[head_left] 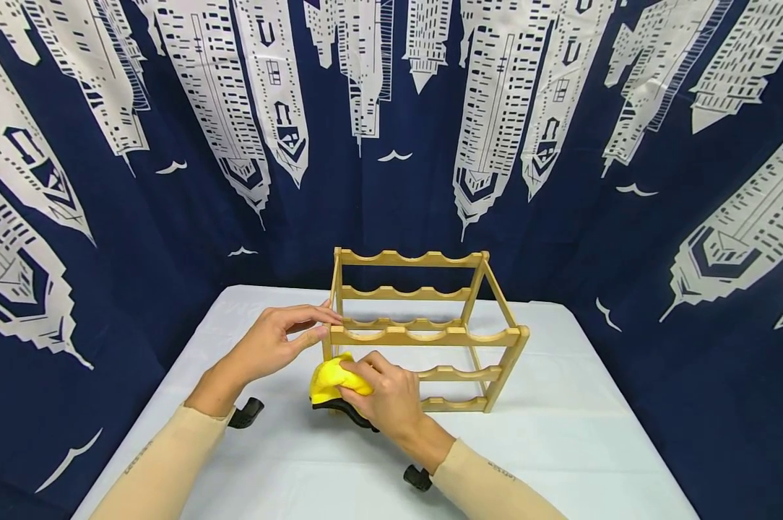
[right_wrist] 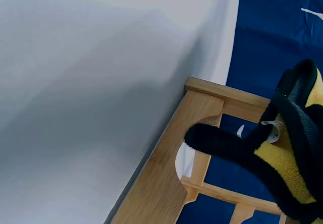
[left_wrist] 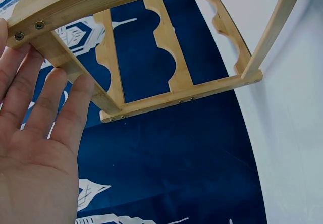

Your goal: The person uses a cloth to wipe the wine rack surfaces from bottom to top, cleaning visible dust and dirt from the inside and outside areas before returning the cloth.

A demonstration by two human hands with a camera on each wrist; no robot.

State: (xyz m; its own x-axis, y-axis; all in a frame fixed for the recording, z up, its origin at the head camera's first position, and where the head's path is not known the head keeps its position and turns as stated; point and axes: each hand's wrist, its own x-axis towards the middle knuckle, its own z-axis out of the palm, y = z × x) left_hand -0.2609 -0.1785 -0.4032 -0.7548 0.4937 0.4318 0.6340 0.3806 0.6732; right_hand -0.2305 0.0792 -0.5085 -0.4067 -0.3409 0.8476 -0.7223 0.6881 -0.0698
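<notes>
A light wooden wine rack (head_left: 424, 336) with scalloped rails stands upright on the white-covered table. At its front left corner, my left hand (head_left: 281, 339) touches the top of the frame. Those fingers look nearly straight against the side rail in the left wrist view, the hand (left_wrist: 40, 133) palm toward the camera. My right hand (head_left: 391, 397) grips a bunched yellow cloth (head_left: 329, 379) with black edging, held at the front left post. Folds of the cloth (right_wrist: 287, 168) and a small white tag (right_wrist: 273, 131) show in the right wrist view, where the hand is hidden.
The white tabletop (head_left: 287, 477) spreads around the rack. A dark blue curtain (head_left: 378, 202) with white city buildings hangs behind and at both sides. Small black pieces (head_left: 245, 413) show beside both wrists. Metal screw heads (left_wrist: 39, 25) mark the rack's joints.
</notes>
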